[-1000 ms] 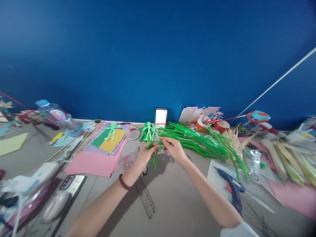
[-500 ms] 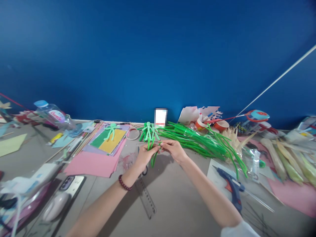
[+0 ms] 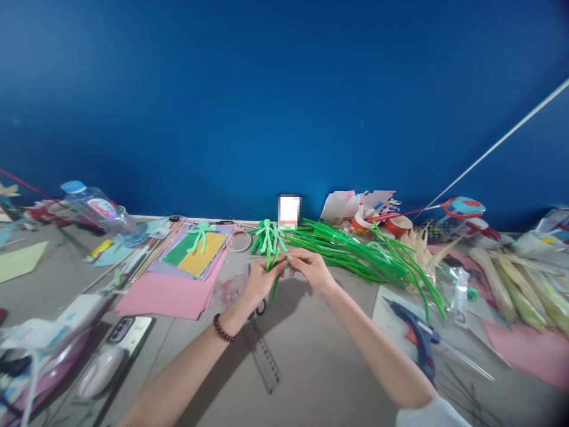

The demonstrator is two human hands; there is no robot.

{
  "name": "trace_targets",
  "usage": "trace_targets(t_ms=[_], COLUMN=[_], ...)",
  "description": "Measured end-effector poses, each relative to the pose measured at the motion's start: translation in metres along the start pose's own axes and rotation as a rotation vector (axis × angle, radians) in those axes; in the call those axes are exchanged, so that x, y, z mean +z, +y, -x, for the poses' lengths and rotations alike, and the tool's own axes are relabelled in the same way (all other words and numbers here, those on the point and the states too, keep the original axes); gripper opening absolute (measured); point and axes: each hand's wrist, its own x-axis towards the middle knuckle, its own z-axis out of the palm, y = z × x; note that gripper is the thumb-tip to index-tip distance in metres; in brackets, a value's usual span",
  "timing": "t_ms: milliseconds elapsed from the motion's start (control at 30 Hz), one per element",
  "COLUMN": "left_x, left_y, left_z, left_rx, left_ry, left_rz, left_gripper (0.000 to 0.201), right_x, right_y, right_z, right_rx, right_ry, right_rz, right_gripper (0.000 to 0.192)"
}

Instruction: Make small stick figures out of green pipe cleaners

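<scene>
Both forearms reached up from the bottom edge of the frame, and the hands met near the middle, over the grey tabletop point(image 3: 320, 356). The left hand point(image 3: 261, 277), a dark beaded bracelet point(image 3: 223, 330) at its wrist, was closed around some thin green stems point(image 3: 275, 289), whose ends poked out above and below the thumb. The right hand point(image 3: 311, 270) came in from the lower right with bent fingers, thumb and forefinger pinched on the same stems right beside the left fingertips.

The fingers covered the spot where the stems met, so I couldn't make out how they were joined. A pale sleeve point(image 3: 431, 413) was cut off at the bottom edge, and the white panel point(image 3: 289, 212) behind the hands was blurred into blocks.

Just above the left hand lay some pale-green figures point(image 3: 267, 237); a thick bundle of green strands point(image 3: 355, 258) stretched away right of centre. Below the left hand, scissors point(image 3: 261, 306) showed only in part, near a clear ruler point(image 3: 265, 362). Pink paper point(image 3: 164, 296) lay left of centre, a glue gun point(image 3: 415, 339) at lower right.
</scene>
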Motion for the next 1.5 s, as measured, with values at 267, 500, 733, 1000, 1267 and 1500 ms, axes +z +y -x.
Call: trace_targets(t_ms=[267, 500, 733, 1000, 1267, 1500], left_x=[0.000, -0.003, -0.002, -0.007, -0.008, -0.007], left_y=[-0.003, -0.011, -0.013, -0.011, -0.005, 0.005], left_z=[0.000, -0.002, -0.003, -0.003, -0.003, 0.001], left_rx=[-0.023, -0.048, -0.035, 0.053, 0.067, 0.015], left_ry=[0.032, 0.046, 0.086, 0.038, 0.030, -0.158], left_rz=[0.051, 0.090, 0.089, -0.086, -0.119, -0.013], left_gripper=[0.025, 0.027, 0.029, 0.022, 0.024, 0.021], right_x=[0.004, 0.005, 0.003, -0.001, 0.002, -0.003], right_y=[-0.003, 0.006, 0.005, 0.006, 0.010, 0.003], right_z=[0.003, 0.003, 0.002, -0.002, -0.002, 0.000], right_rx=[-0.130, -0.206, -0.230, -0.072, -0.029, 0.107], right_ry=[0.122, 0.092, 0.052, 0.052, 0.020, -0.189], right_rz=[0.161, 0.172, 0.247, 0.160, -0.018, -0.150], right_gripper=[0.019, 0.021, 0.022, 0.026, 0.020, 0.020])
